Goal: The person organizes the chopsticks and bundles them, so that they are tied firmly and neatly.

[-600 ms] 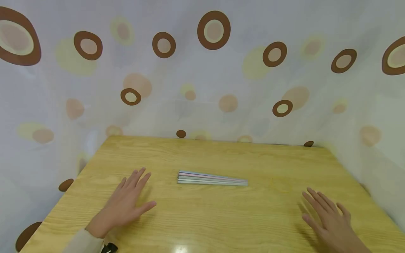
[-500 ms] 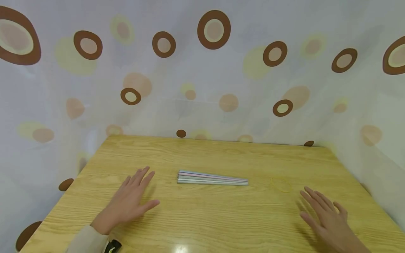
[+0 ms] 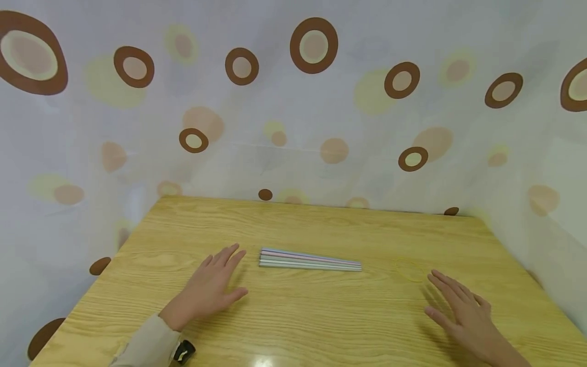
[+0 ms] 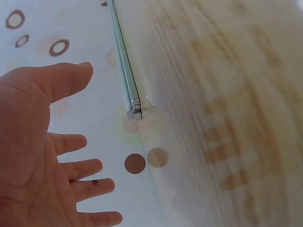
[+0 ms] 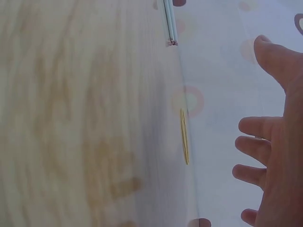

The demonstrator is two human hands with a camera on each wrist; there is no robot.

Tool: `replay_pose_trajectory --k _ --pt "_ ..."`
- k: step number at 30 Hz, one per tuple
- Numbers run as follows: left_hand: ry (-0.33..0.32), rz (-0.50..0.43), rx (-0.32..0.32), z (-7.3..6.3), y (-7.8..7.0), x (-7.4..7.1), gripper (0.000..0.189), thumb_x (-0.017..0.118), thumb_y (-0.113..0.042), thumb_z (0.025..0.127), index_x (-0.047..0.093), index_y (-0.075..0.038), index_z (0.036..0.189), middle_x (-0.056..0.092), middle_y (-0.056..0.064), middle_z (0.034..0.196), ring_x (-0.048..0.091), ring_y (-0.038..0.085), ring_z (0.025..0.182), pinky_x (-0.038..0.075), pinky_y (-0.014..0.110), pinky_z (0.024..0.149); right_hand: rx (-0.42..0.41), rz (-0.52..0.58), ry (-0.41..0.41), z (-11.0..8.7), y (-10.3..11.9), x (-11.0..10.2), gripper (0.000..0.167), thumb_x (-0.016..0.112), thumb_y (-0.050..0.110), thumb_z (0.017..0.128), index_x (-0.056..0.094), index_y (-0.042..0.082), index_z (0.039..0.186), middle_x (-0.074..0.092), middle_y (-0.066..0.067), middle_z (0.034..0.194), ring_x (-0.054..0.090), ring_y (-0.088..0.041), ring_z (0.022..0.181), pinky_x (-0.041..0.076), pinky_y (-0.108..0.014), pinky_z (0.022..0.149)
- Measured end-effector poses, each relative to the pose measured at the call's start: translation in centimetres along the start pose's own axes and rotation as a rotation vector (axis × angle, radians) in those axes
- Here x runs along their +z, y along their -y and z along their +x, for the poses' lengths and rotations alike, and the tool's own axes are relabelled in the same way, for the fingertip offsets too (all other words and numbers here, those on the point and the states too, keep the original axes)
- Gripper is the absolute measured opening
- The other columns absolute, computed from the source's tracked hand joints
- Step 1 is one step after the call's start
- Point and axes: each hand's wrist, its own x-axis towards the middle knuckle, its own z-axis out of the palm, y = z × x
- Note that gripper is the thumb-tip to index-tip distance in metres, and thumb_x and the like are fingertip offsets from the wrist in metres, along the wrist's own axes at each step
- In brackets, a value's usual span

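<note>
Left hand [image 3: 206, 285] and right hand [image 3: 463, 313] are drifting inward, fingers extended, gripping nothing; sticks [image 3: 307, 260] are lying fanned, presumably because band [image 5: 184, 137] is lying apart

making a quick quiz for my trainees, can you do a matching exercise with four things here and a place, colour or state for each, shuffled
Column one
1. thin sticks
2. yellow loop
3. left hand
4. tabletop

Column two
A. wood-grained
B. has a cream sleeve just behind its wrist
C. lies between the thin sticks and the right hand
D. side by side, pale, with some pink showing

Right pairs
1-D, 2-C, 3-B, 4-A
</note>
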Motion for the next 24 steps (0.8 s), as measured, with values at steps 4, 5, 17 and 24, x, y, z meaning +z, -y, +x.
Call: replay_pose_trajectory --k 4,5,17,24 --pt "0.0 0.007 -0.01 0.1 -0.1 0.3 0.076 0.071 -0.04 0.085 0.041 -0.001 0.143 0.038 0.02 0.149 0.04 0.035 0.134 0.036 0.063 0.1 0.013 0.002 0.015 0.2 0.1 -0.1 0.063 0.064 0.023 0.092 0.037 0.011 0.148 0.03 0.002 0.154 0.036 -0.043 0.121 0.018 -0.07 0.082" --pt "0.0 0.003 -0.014 0.2 -0.2 0.4 0.076 0.071 -0.04 0.085 0.041 -0.001 0.143 0.037 0.02 0.149 0.04 0.035 0.134 0.036 0.063 0.1 0.014 0.002 0.016 0.2 0.1 -0.2 0.063 0.064 0.023 0.092 0.037 0.012 0.148 0.032 -0.003 0.153 0.036 -0.044 0.121 0.018 -0.07 0.082" --pt "0.006 -0.065 -0.019 1.8 -0.8 1.1 0.072 0.069 -0.035 0.088 0.039 -0.002 0.144 0.036 0.021 0.15 0.039 0.038 0.134 0.035 0.06 0.102 0.006 0.052 0.029 1.3 1.0 -0.2 0.061 0.061 0.021 0.094 0.035 0.011 0.149 0.036 -0.02 0.149 0.034 -0.044 0.127 0.017 -0.07 0.085" --pt "0.035 -0.109 -0.031 2.5 -0.9 1.6 0.071 0.068 -0.034 0.09 0.038 -0.002 0.145 0.033 0.02 0.152 0.038 0.038 0.136 0.035 0.058 0.103 0.0 0.059 0.05 1.7 1.2 0.1 0.06 0.061 0.02 0.093 0.037 0.008 0.147 0.039 -0.022 0.146 0.035 -0.047 0.125 0.017 -0.07 0.084"
